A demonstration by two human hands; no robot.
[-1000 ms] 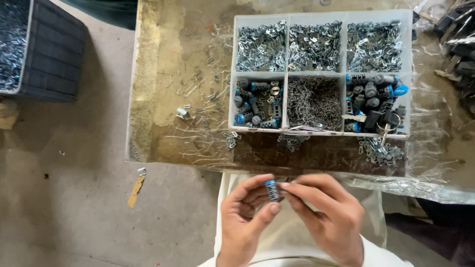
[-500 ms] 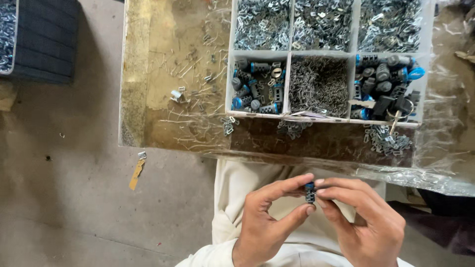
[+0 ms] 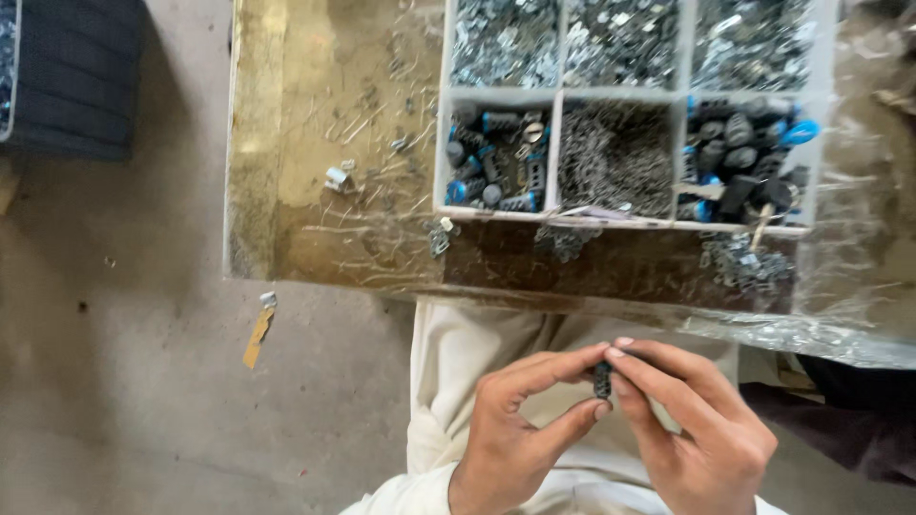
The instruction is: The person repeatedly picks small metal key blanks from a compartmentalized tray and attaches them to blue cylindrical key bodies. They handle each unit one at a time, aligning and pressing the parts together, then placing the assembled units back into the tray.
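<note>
The left hand [image 3: 510, 443] and the right hand [image 3: 701, 434] meet over the lap, near the bottom of the view, and pinch a small dark cylindrical part [image 3: 602, 380] between their fingertips. The left thumb and forefinger close narrowly on it from the left; the right forefinger and thumb press it from the right. Both grips are tight, fine pinches.

The part looks light and stiff, probably moulded plastic or rubber with some metal in it, and small enough to slip out easily. It is best held by its sides between finger pads, as now, leaving the ends free. It shows as a short ribbed barrel, nearly black, mostly hidden by the fingers.

Farther away, on a worn wooden bench [image 3: 315, 191], stands a white compartment tray [image 3: 560, 95]. Its near left cell holds similar black and blue parts [image 3: 496, 172], the near middle cell thin wire springs [image 3: 615, 157], and the far cells bright metal clips [image 3: 620, 38]. A dark crate [image 3: 72, 76] sits on the floor at far left.
</note>
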